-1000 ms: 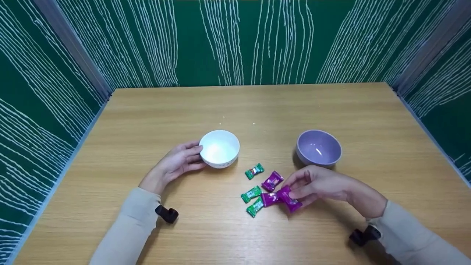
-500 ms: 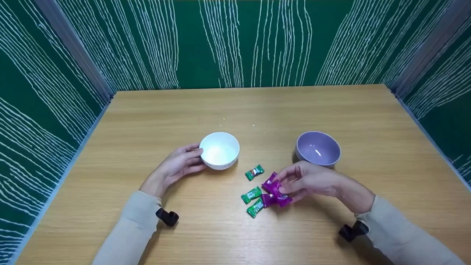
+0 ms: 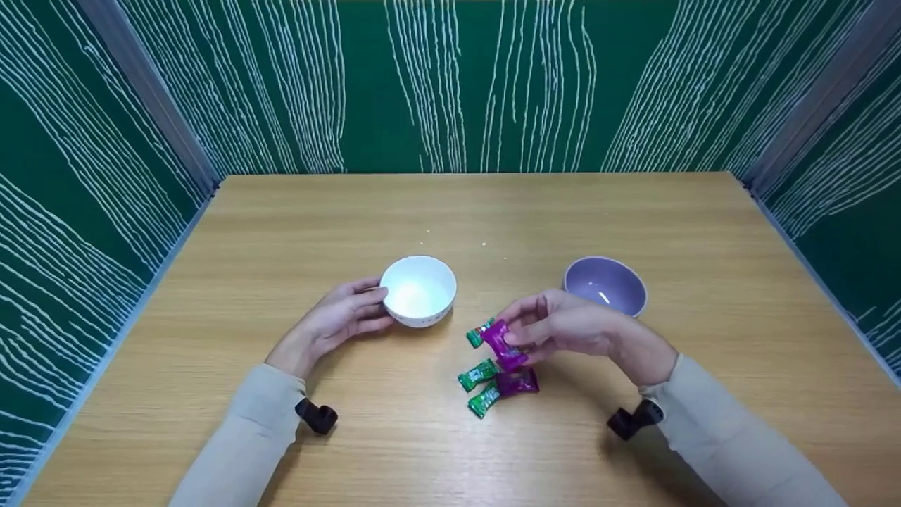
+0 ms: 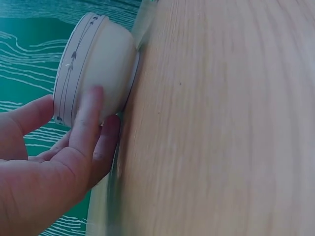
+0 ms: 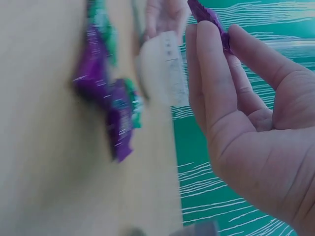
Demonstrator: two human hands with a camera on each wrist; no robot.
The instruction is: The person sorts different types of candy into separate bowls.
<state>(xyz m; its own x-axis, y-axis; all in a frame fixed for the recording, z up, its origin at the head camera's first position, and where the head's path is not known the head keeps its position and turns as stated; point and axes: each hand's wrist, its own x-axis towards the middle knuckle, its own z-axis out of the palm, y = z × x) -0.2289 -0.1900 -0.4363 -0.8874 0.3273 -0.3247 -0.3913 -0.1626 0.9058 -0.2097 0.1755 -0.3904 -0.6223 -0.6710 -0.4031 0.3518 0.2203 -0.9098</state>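
Observation:
My left hand [image 3: 339,317] holds the white bowl [image 3: 420,292] at its left side, thumb at the rim and fingers along the wall; a thin patterned band below the rim shows in the left wrist view. Between thumb and fingertips my right hand [image 3: 574,325] pinches a purple-wrapped candy [image 5: 211,19], raised above the table. Beneath it lie green-wrapped candies [image 3: 478,374], one partly covered in the head view by the held candy. Two more purple candies [image 5: 120,120] lie among them in the right wrist view, where they look blurred.
A purple bowl [image 3: 607,285] stands behind the right hand, partly hidden by it. Small pale crumbs dot the wooden table [image 3: 317,218] behind the white bowl. Green walls [image 3: 380,84] with white wavy lines enclose the table.
My right hand has carried the pinched purple candy up and leftward, from the right edge of the candies toward the white bowl. The left hand has stayed at the white bowl.

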